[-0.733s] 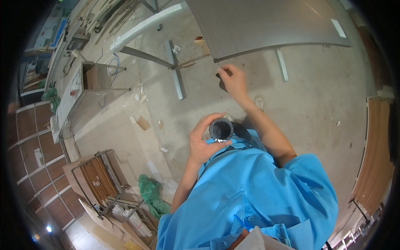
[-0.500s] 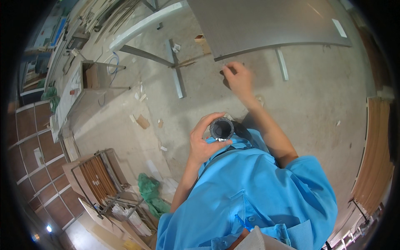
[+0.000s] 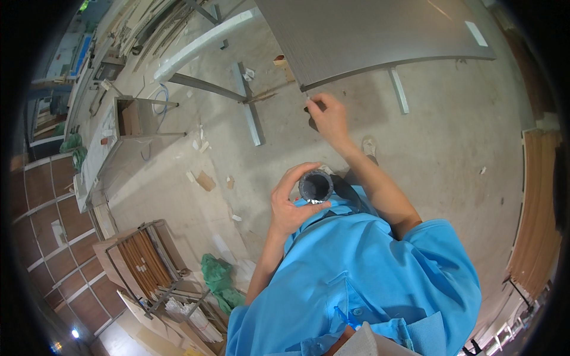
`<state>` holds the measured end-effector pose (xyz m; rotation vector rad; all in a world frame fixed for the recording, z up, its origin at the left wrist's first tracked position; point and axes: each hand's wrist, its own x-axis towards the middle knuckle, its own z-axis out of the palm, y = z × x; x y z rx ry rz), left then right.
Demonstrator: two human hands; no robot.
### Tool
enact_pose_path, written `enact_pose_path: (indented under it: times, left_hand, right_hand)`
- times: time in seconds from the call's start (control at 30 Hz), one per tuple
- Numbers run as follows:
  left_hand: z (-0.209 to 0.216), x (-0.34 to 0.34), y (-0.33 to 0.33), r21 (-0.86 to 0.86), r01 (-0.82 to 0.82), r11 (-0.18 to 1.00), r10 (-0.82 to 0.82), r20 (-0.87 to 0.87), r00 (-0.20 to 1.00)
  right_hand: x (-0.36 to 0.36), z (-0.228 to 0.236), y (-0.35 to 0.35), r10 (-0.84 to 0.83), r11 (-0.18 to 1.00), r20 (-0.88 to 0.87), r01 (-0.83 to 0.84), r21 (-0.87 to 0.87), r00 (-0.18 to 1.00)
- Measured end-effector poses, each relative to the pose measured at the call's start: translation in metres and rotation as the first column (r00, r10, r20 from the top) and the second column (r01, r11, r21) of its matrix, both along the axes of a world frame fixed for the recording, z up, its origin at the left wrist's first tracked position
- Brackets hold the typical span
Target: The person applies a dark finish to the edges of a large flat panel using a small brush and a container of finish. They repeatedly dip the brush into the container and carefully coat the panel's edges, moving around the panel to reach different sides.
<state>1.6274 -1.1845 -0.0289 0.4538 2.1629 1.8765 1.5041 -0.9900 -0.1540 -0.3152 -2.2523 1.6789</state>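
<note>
Close to my body, my left hand [image 3: 286,206] curls around a dark, round, open-topped container [image 3: 316,186], seen from above; its inside looks dark grey. Shiny silvery bits show at its near rim. Farther forward, my right hand [image 3: 330,121] is closed with thumb and forefinger pinched, just short of the near left corner of a large flat brown-grey panel [image 3: 380,44]. Something small and pale shows at the fingertips, with a dark patch beside them. I cannot make out what is pinched.
Metal legs [image 3: 252,121] stand left of the panel and another support [image 3: 399,92] shows under its near edge. A small table [image 3: 107,130], a rack of brown boards [image 3: 142,258] and a green plastic sheet [image 3: 218,279] are at left. Stacked boards [image 3: 534,207] line the right.
My right hand has moved slightly left and nearer to me, below the panel's corner. My left hand keeps its hold on the container. The surroundings have shifted slightly in view.
</note>
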Motion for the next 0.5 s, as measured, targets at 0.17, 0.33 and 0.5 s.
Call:
enact_pose_path:
  times: [0.17,0.33,0.5]
  left_hand:
    - [-0.002,0.0,-0.003,-0.011,0.016,1.0,-0.016,-0.016,1.0]
    - [-0.002,-0.003,-0.004,-0.02,0.04,0.999,-0.04,-0.008,0.999]
    - [-0.003,-0.002,-0.005,-0.014,0.029,0.999,-0.029,-0.032,0.999]
  right_hand:
    - [0.0,0.0,-0.005,-0.179,0.984,-0.044,0.179,0.009,0.983]
    - [-0.002,0.001,-0.004,-0.111,0.993,-0.026,0.112,0.038,0.994]
    - [-0.004,-0.004,0.011,-0.35,0.934,-0.005,0.348,-0.074,0.937]
